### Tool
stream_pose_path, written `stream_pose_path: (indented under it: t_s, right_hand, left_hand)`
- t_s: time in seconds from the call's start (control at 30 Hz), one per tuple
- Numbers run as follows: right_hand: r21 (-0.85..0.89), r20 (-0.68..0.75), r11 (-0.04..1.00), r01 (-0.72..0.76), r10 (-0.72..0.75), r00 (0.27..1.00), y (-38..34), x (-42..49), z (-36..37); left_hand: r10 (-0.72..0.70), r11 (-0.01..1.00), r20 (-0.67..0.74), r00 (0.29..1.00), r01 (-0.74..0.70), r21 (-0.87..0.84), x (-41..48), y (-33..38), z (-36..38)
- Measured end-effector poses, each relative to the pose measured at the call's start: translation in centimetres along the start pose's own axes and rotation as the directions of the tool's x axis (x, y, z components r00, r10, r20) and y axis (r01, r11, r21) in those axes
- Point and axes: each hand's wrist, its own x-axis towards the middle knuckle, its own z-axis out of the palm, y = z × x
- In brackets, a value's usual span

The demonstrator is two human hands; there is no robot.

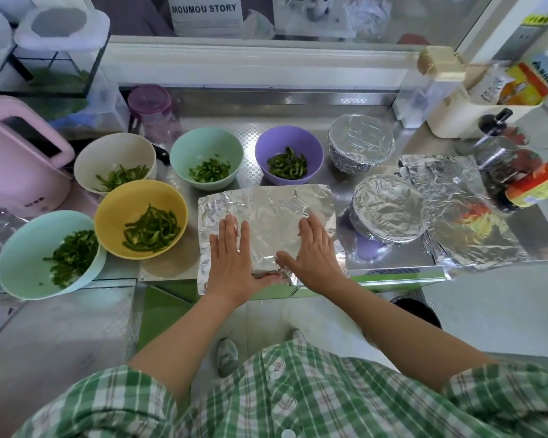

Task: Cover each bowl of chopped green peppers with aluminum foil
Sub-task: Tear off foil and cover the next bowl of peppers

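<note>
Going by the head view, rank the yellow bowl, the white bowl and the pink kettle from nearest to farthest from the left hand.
Measured from the left hand, flat on the foil:
1. yellow bowl, just to its left, near the counter's front.
2. white bowl, farther left and back, behind the yellow one.
3. pink kettle, at the far left edge.

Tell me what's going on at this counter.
A person presses the left hand and right hand flat on a foil sheet at the counter's edge. Five pepper bowls stand uncovered: white bowl, yellow bowl, purple bowl, near mint bowl, far mint bowl. On the right, the near wrapped bowl and far wrapped bowl are already covered. Spare foil lies beside them.
</note>
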Motion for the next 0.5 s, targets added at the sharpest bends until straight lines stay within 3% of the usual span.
stream_pose_path:
  t_s: [0.1,0.27,0.5]
  right_hand:
    - [-0.071,-0.154,0.995,0.075,-0.085,0.984,-0.1,1.4,-1.2]
    - [-0.194,0.024,0.971,0.140,-0.138,0.990,-0.9,3.7,-1.1]
    - [-0.030,0.078,0.987,0.159,-0.156,0.985,0.1,3.5,-0.4]
  left_hand:
    - [0.003,1.000,-0.001,1.000,-0.003,0.030,0.2,-0.2,-0.3]
    - [0.006,0.997,0.006,1.000,-0.006,0.072,0.4,-0.5,-0.6]
    - [-0.004,1.000,-0.009,1.000,0.004,0.023,1.0,-0.9,-1.1]
